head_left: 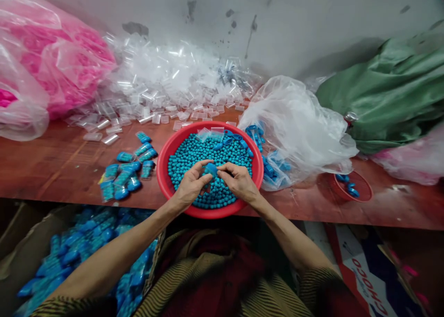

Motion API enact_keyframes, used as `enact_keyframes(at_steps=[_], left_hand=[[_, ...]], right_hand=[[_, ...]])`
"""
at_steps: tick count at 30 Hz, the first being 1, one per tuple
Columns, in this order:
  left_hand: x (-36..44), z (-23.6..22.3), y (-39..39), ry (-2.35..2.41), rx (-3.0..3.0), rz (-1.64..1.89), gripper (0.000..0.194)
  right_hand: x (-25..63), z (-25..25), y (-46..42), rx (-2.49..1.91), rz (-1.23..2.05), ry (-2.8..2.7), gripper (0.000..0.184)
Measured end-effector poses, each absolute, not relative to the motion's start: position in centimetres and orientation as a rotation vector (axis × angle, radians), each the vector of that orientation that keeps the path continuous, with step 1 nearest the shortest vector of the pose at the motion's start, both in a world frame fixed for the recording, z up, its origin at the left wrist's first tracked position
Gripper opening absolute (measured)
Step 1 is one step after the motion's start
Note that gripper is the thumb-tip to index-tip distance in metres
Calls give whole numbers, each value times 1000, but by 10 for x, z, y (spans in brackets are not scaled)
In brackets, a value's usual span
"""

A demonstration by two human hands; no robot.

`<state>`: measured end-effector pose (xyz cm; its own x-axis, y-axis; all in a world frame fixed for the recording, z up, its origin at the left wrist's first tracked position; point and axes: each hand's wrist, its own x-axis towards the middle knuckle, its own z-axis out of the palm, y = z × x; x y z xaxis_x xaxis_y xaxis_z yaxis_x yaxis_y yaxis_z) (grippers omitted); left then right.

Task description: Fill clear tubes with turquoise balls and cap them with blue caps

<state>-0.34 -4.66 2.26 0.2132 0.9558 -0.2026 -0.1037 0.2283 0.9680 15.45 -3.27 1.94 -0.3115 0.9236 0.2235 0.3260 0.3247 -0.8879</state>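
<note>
Over a red basin (162, 178) full of small blue beads (194, 152), my left hand (191, 182) grips a small blue bead-filled container (210, 170), partly hidden by the fingers. My right hand (239, 180) comes in from the other side, its thumb and forefinger pinched at the container's edge; whether a separate small part is between them I cannot make out. Blue caps (231, 139) and a few clear plastic pieces (217, 131) lie on the beads at the far side of the basin. Filled blue containers (126, 173) are grouped on the table to the left.
Many clear plastic tubes (166, 85) are heaped along the wall. A pink bag (58, 58) stands left. Right are a clear bag (294, 127) by blue caps, a small red basket (364, 192) and green cloth (385, 95). Below the table's left edge, a carton holds filled containers (79, 243).
</note>
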Motion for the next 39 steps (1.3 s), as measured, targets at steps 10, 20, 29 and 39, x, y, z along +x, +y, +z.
enact_keyframes(at_steps=[10, 20, 29, 39], left_hand=[[8, 15, -49, 1154, 1145, 1020, 30], [-8, 29, -45, 1033, 1106, 818, 44], [6, 23, -53, 1134, 1162, 971, 53], [8, 30, -53, 1082, 1087, 1034, 36]], right_hand=[[169, 12, -21, -909, 760, -2155, 18], [178, 23, -16, -936, 1629, -1410, 37], [156, 25, -29, -1072, 949, -2038, 43], [141, 18, -47, -1166, 458, -2324, 78]])
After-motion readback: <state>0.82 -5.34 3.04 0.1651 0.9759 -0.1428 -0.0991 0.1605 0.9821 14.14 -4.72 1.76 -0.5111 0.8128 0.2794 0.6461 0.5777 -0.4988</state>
